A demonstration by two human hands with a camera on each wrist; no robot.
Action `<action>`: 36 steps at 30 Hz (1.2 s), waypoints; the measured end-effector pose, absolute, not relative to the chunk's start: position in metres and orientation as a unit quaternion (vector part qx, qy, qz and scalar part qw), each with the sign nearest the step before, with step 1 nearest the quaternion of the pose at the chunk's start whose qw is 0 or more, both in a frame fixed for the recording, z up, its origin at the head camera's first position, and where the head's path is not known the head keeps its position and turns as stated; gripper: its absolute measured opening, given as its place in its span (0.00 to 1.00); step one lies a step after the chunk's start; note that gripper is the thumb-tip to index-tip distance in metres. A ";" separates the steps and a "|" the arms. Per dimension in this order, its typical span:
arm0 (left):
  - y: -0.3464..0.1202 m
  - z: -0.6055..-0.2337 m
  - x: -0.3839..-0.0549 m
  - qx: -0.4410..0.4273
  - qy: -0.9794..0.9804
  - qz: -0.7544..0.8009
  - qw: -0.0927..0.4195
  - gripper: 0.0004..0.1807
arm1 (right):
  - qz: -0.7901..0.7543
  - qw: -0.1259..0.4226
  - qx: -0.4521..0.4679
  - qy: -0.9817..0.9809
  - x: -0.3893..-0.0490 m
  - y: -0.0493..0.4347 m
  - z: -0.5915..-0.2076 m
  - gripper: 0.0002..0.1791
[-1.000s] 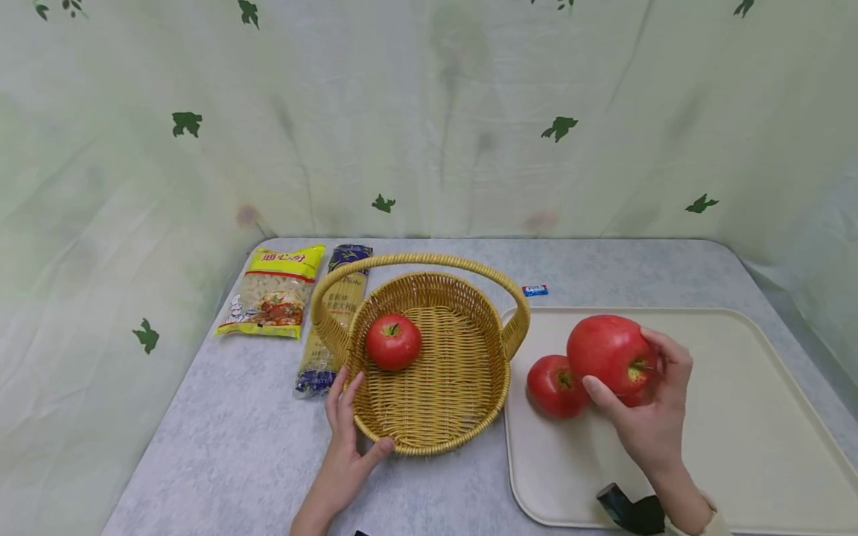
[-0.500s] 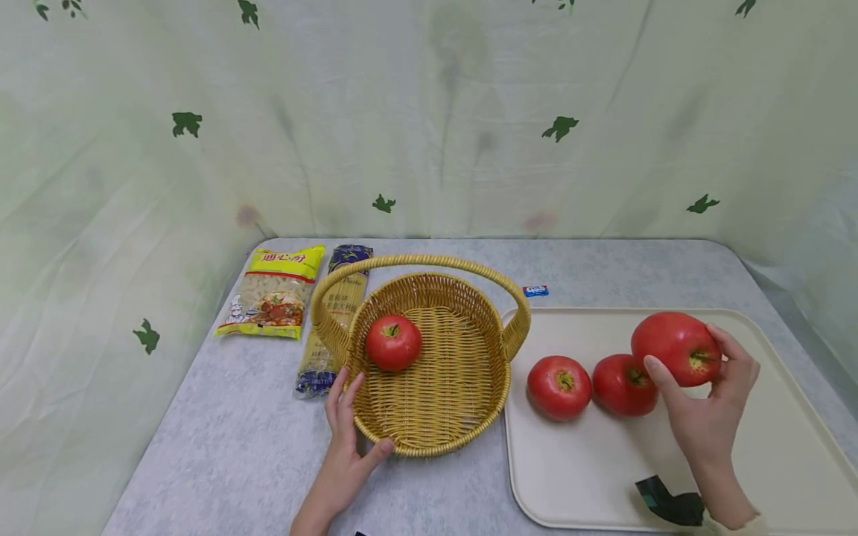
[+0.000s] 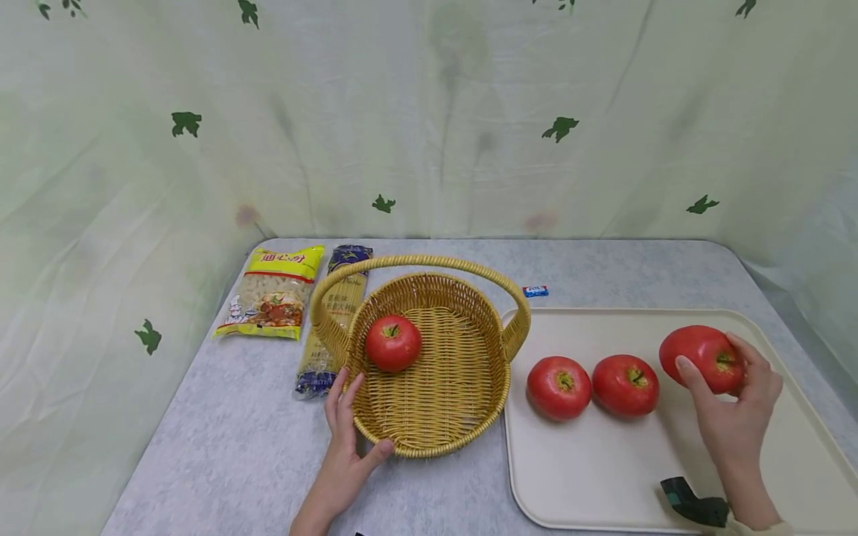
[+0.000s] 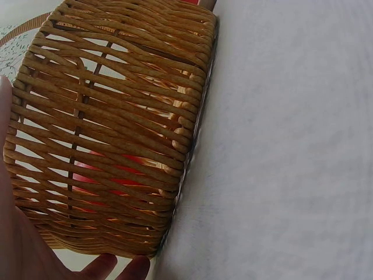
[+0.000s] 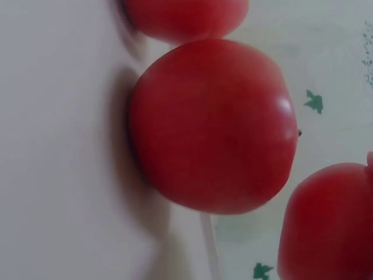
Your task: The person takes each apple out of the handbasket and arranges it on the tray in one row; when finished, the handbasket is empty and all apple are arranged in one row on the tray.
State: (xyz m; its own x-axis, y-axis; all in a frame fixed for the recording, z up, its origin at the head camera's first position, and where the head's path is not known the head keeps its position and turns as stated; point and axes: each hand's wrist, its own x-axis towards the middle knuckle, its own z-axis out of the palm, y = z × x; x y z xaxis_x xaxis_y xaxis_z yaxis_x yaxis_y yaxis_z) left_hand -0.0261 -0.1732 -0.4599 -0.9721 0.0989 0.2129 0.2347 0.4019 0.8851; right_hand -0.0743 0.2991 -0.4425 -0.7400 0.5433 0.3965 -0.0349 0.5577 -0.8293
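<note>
My right hand (image 3: 740, 402) grips a red apple (image 3: 697, 357) over the right part of the beige tray (image 3: 590, 484), thumb on the near side, fingers on the far side. Two more apples lie side by side on the tray, the left one (image 3: 559, 388) and the right one (image 3: 625, 385). The right wrist view has the held apple (image 5: 326, 227) at its lower right. My left hand (image 3: 345, 461) touches the round wicker basket (image 3: 429, 451) at its near left side, fingers and thumb spread along the rim. One apple (image 3: 393, 343) sits inside the basket, at the left.
A yellow pasta bag (image 3: 273, 292) and a long spaghetti packet (image 3: 315, 365) lie left of the basket, the packet partly behind it. The basket's handle (image 3: 422, 260) arches above. A small blue-red wrapper (image 3: 535, 291) lies behind the tray. A curtain (image 3: 429, 112) hangs behind the table.
My right hand has moved right with its apple, then slightly down, away from the two apples on the tray, which now show fully. The left hand and basket stay put.
</note>
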 end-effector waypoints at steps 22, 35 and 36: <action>-0.173 -0.459 -0.026 -0.098 -0.834 -0.539 0.060 0.52 | 0.396 0.183 -0.241 -0.867 -0.064 0.302 -0.444 0.37; -0.173 -0.459 -0.026 -0.100 -0.834 -0.539 0.062 0.52 | 0.372 0.162 -0.229 -0.885 -0.064 0.304 -0.449 0.36; -0.173 -0.459 -0.026 -0.100 -0.834 -0.540 0.063 0.52 | 0.371 0.159 -0.226 -0.887 -0.064 0.304 -0.449 0.36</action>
